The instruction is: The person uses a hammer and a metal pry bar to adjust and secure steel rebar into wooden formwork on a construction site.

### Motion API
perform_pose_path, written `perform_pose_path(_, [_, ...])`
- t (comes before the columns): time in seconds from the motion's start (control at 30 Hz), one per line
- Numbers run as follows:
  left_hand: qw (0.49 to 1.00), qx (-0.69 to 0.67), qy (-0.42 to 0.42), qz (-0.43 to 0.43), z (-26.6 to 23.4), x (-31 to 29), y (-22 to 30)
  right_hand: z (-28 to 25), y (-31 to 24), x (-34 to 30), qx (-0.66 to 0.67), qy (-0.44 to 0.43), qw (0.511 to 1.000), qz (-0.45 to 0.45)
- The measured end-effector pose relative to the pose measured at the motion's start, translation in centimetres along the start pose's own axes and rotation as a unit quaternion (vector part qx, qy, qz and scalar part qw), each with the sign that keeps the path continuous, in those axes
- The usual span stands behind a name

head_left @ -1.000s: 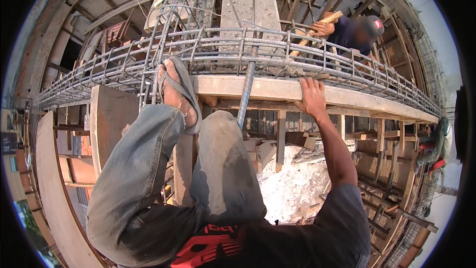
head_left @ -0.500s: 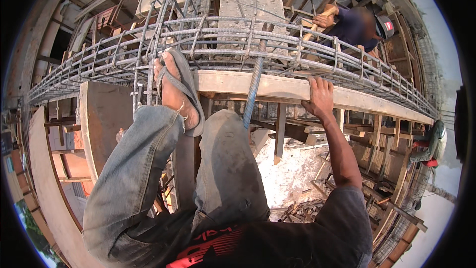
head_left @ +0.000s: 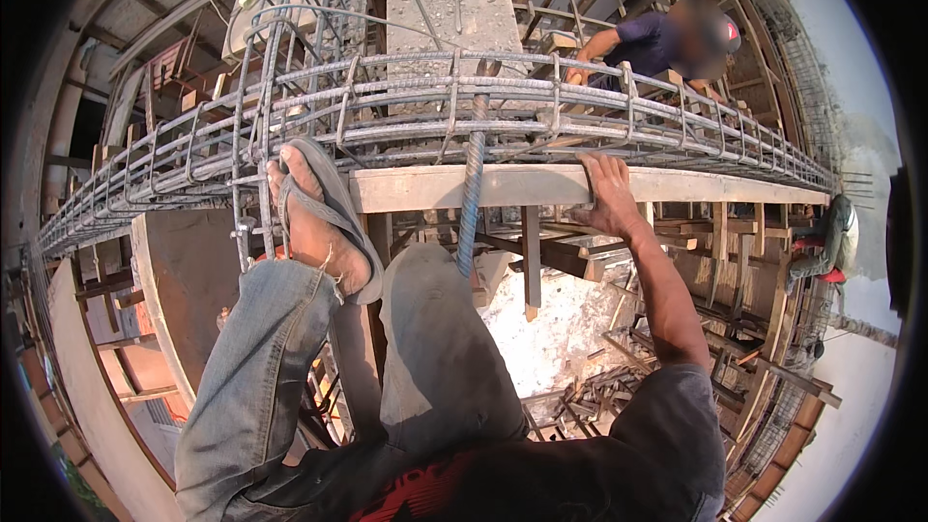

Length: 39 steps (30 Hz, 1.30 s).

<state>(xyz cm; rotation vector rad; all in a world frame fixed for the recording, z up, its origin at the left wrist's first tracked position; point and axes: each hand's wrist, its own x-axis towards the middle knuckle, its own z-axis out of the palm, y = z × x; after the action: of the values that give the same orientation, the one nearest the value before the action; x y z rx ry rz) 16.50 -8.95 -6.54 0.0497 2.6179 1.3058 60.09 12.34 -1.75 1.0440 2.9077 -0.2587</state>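
The right hand [head_left: 611, 201] grasps the top edge of the timber formwork board [head_left: 534, 186], likely stiff, heavy, best held there; the left hand's hidden, I can't tell its state.

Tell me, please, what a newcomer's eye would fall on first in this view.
Probably the rebar cage sweeping across the upper view, with the person's sandalled foot left of centre. Next, perhaps, the right hand gripping the wooden beam right of centre, and the bright ground far below it. A co-worker shows at upper right, beyond the cage.
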Motion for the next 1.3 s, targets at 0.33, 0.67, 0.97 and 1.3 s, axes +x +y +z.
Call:
perform_pose_path(0.33, [1.0,-0.017,0.019,-0.008,0.8,0.9,0.1,-13.3,10.5,3.0,0.568,-0.081,0.801,0.171])
perform_pose_path(0.67, [1.0,-0.025,0.014,-0.012,1.1,0.6,1.2,-15.3,28.1,-2.9,-0.333,-0.327,0.877,0.111])
perform_pose_path(0.97, [1.0,-0.016,-0.001,-0.01,1.0,0.2,0.4,-10.7,28.7,-0.6,0.043,-0.285,0.907,0.306])
perform_pose_path(1.3, [1.0,-0.017,0.007,-0.006,0.2,0.1,0.1,-4.8,23.7,2.1,0.019,-0.176,0.939,0.294])
